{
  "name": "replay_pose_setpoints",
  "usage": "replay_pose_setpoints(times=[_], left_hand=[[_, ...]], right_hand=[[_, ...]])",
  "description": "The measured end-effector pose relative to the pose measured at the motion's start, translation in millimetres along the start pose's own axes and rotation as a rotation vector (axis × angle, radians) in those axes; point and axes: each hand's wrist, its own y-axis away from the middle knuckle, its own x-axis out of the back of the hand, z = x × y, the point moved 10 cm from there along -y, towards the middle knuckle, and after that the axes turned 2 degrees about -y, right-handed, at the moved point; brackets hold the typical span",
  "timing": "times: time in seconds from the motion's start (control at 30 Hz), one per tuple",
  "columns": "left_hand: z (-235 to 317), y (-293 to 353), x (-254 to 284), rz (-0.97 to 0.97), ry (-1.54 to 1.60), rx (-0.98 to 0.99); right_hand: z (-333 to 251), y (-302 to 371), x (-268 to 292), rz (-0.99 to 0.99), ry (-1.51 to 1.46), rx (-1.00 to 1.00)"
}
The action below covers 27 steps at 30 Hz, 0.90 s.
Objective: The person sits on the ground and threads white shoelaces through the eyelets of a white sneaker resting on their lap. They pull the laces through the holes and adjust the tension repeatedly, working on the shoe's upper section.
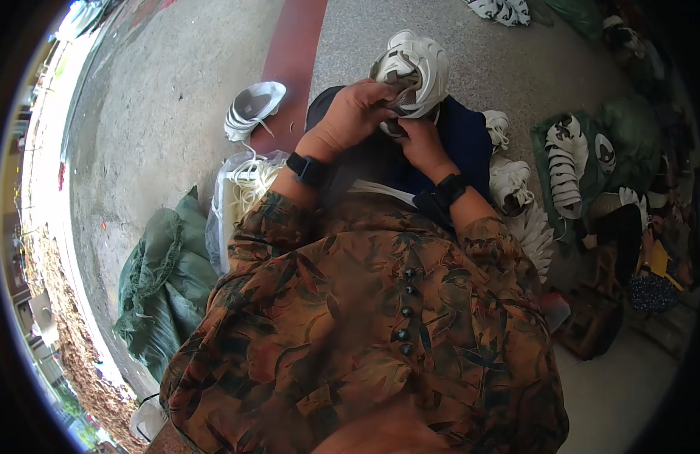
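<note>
Both hands work on one white shoe (414, 72), held up over the lap just in front of the chest. The left hand (353, 113) is clamped over its near side with fingers curled in; the right hand (419, 140) grips it from underneath. One more white shoe (253, 108) lies alone on the concrete floor (161, 113) to the left, well apart. One clear bag of white laces (240, 189) sits by the left elbow, next to one green sack (164, 280). A pile of white shoes (520, 204) crowds the right side, too bunched to count; another green sack (592, 151) carries two more. Open floor lies ahead and to the left.
</note>
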Motion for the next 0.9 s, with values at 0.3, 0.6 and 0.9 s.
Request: replay_pose_setpoints(times=[0.3, 0.6, 0.9], left_hand=[[41.8, -5.2, -20.8, -0.186, -0.216, -0.15], [55.8, 16.5, -91.9, -0.496, -0.502, -0.372], [23.3, 7.5, -52.6, -0.288, -0.265, -0.174]], right_hand=[[87.3, 34.5, 89.5, 0.531, -0.64, -0.482], [27.2, -29.7, 62.0, 0.226, -0.042, -0.184], [40.1, -28.1, 32.9, 0.298, 0.11, -0.193]])
